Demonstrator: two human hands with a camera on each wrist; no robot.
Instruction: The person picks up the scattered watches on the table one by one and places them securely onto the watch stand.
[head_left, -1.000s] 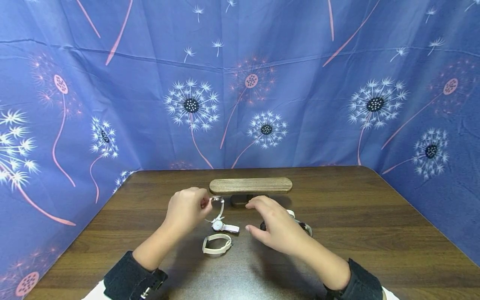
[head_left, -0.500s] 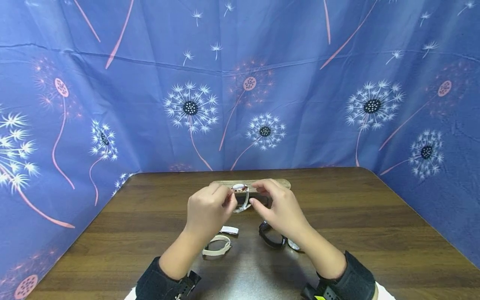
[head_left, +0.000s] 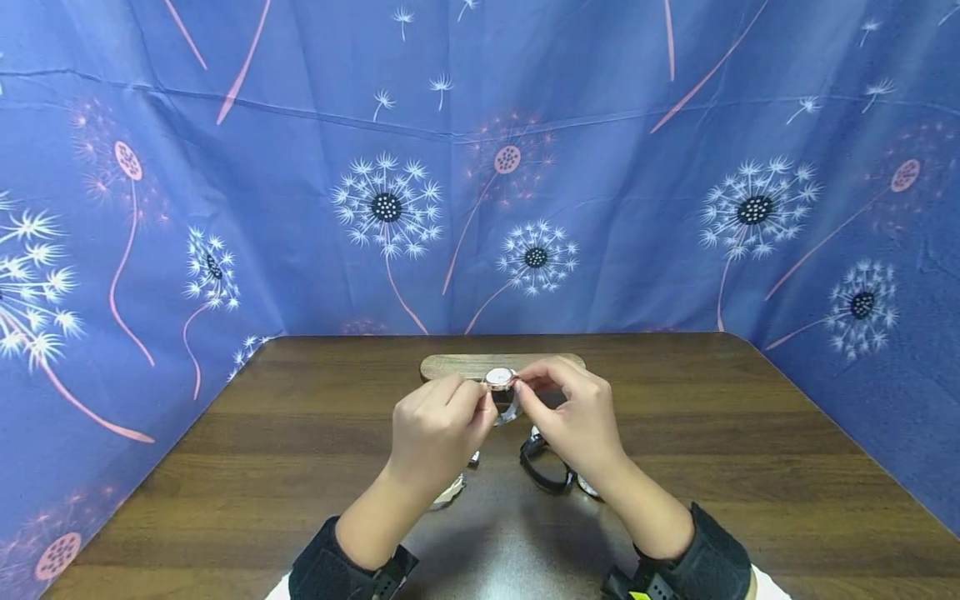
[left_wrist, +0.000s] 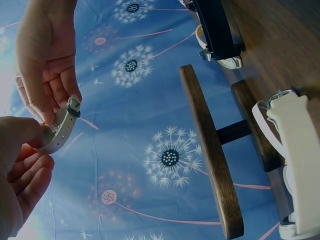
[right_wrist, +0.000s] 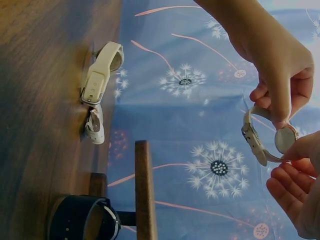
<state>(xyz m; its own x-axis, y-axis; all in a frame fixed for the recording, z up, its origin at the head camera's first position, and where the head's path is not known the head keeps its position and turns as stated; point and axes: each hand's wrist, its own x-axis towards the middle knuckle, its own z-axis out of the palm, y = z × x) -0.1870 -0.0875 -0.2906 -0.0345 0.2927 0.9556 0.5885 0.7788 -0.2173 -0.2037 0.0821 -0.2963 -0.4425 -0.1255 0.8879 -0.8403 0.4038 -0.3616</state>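
White-strapped watch [head_left: 499,378], held up in two hands, clear of the table [head_left: 300,442] and apart from what stands on it. Behind everything I see a blue cloth [head_left: 637,275], lightly creased and printed with white and pink dandelions, hanging at the back and sides. The brown table is wood-grained and smooth enough to catch glare on its near part. Toward its far edge is a low wooden stand [head_left: 457,364], a round-ended bar on a short post. A black-strapped watch [head_left: 551,487] and a cream-strapped watch [right_wrist: 97,87] rest on the tabletop. The left hand [head_left: 438,417] pinches one side of the raised watch's case with thumb and finger; the right hand [head_left: 576,417] pinches the opposite side. It looks light, its looped strap bendable, its face probably slick and easily scratched; the case's rim seems the safest hold.
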